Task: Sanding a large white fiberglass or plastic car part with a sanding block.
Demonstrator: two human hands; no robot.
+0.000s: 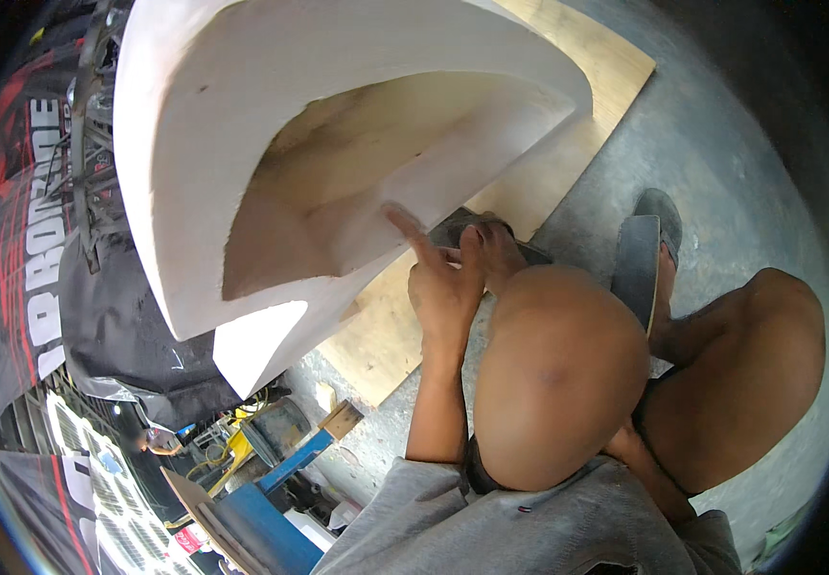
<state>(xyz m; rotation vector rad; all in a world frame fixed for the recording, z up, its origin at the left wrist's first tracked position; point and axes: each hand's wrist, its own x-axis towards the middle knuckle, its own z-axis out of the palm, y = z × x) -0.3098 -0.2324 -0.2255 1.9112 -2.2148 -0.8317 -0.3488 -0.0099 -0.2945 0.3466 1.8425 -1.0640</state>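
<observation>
A large white, curved hollow shell [213, 125] with a wide opening stands before me, its matt surface dusty inside. My left hand [445, 283] is at the opening's lower right edge. Its index finger stretches out over the pale inner lip, the thumb apart from it, and nothing shows in the grip. My right forearm [662, 479] passes between my legs, and its hand is hidden behind my left knee [558, 374]. A flat board with a dark grey face [636, 268], like a sanding block, sticks up beside that knee; what holds it is hidden.
A plywood sheet [376, 355] lies under the shell on the grey concrete floor [721, 144]. My feet, in dark footwear [659, 213], are close by. Black covers with red stripes [22, 240] hang at the left. A blue bench [271, 522] with tools stands lower left.
</observation>
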